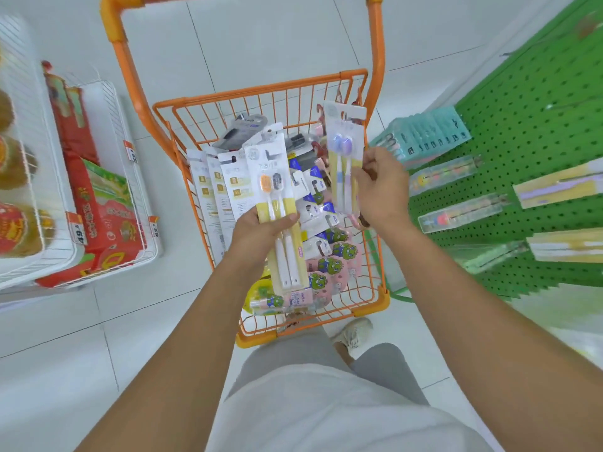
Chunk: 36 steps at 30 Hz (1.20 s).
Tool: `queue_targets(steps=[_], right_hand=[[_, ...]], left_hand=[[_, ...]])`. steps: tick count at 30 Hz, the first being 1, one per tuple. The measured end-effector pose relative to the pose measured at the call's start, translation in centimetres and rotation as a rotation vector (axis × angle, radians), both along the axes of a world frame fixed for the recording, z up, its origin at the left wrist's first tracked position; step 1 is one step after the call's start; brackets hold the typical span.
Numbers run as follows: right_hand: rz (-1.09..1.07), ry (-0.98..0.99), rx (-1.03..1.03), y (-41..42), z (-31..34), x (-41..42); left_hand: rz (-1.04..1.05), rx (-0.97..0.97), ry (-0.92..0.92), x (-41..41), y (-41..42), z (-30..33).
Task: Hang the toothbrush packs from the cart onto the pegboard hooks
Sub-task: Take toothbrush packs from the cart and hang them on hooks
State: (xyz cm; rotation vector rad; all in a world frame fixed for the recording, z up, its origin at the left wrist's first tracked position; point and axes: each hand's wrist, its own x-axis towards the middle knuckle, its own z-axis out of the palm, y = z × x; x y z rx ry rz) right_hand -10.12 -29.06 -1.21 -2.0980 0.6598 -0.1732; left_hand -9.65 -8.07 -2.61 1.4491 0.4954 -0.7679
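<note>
Green pegboard (528,132) at right already carries some packs; many wait in the cart (261,93). Left hand (257,230) grips a stack (274,190), right hand (378,187) pinches one pack (346,151), not yet hung.

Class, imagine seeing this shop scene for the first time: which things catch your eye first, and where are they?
The orange cart in the middle, heaped with packs. Over it, the left hand grips a toothbrush pack and the right hand holds a purple-brush pack. On the right stands the green pegboard.
</note>
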Motion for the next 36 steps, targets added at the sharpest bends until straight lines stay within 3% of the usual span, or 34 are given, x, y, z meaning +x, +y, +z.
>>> queue_targets(steps=[3,7,13,25,33,36], right_hand=[[-0.014,-0.081,0.201,-2.3,5.0,-5.0],[-0.173,0.052,0.491,-6.8,7.6,-12.2],[-0.349,0.056,0.694,-10.6,8.8,-20.5],[-0.549,-0.088,0.636,-19.1,9.9,-30.9],[-0.596,-0.103,0.538,-20.5,6.8,-30.6],[-0.623,-0.109,0.550,-20.8,6.1,-29.5]], left_hand=[[-0.202,-0.080,-0.083,0.1,-3.4,2.2],[-0.496,-0.120,-0.176,-0.9,-9.9,4.8],[-0.775,-0.025,-0.339,-6.1,-18.3,8.2],[-0.999,0.075,-0.321,-15.6,-26.8,11.3],[-0.787,0.233,-0.443,-16.3,-27.6,7.6],[-0.799,0.282,-0.495,-15.6,-27.4,7.7]])
